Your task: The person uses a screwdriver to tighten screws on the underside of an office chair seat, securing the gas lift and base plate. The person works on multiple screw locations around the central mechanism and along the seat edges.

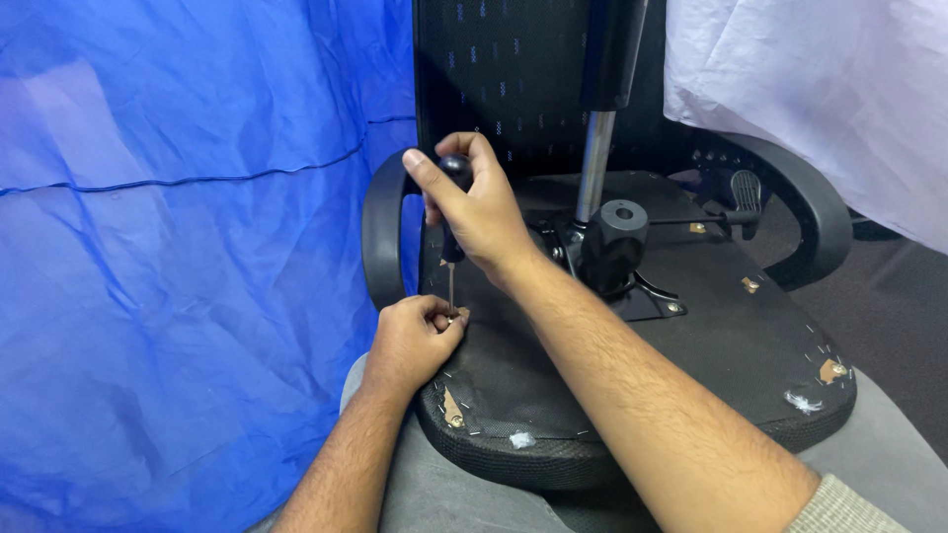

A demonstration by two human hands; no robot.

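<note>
An upturned black office chair lies across my lap, its seat underside (632,365) facing up. My right hand (479,212) is closed around the dark handle of a screwdriver (452,252), which stands upright with its thin shaft pointing down at the seat's left edge. My left hand (413,341) rests on that edge, fingers pinched around the screwdriver's tip where a small screw sits; the screw itself is mostly hidden by my fingers.
The chair's gas cylinder (595,163) and black mechanism (612,242) rise from the seat centre. Armrests (380,232) curve at both sides, the right one (815,212) near a lever (743,197). Blue sheeting (178,247) hangs left, white cloth (820,89) right.
</note>
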